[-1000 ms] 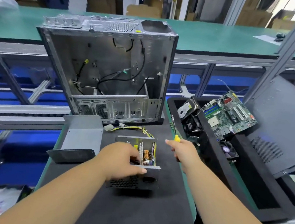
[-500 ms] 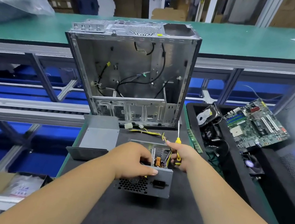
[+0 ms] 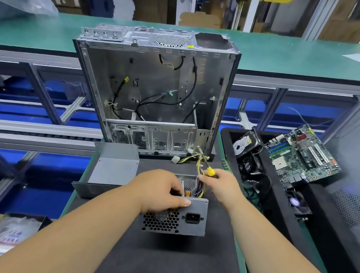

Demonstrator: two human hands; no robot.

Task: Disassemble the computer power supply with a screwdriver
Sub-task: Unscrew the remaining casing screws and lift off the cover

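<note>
My left hand [image 3: 163, 193] grips the top near edge of the power supply [image 3: 176, 217], fingers curled over the rim and thumb along the front face. My right hand [image 3: 220, 186] is closed round the screwdriver [image 3: 208, 168], of which the yellow collar and the shaft stick out past my knuckles, pointing far and slightly left toward the wires [image 3: 192, 158]. The fingertips sit at the cable bundle rising out of the open box; I cannot tell whether they pinch a wire as well.

A second ago the right hand was out to the right of the box, the screwdriver held clear. Half a second ago it had come in to the far right corner. Now it is right over the open top, at the cables. I judge the unscrewing of the lid is done, since the cover [image 3: 113, 169] lies apart on the mat [image 3: 170, 262] just left of the box, and the work is moving to freeing the insides. The left hand has kept its hold throughout. The view has also swung left, so everything sits further right in frame than before.

The supply stands near centre on the mat, socket facing me. Behind it is the empty case [image 3: 152, 92]; to the right a tray [image 3: 279, 207] holds a motherboard [image 3: 304, 154] and a drive [image 3: 245, 142].
</note>
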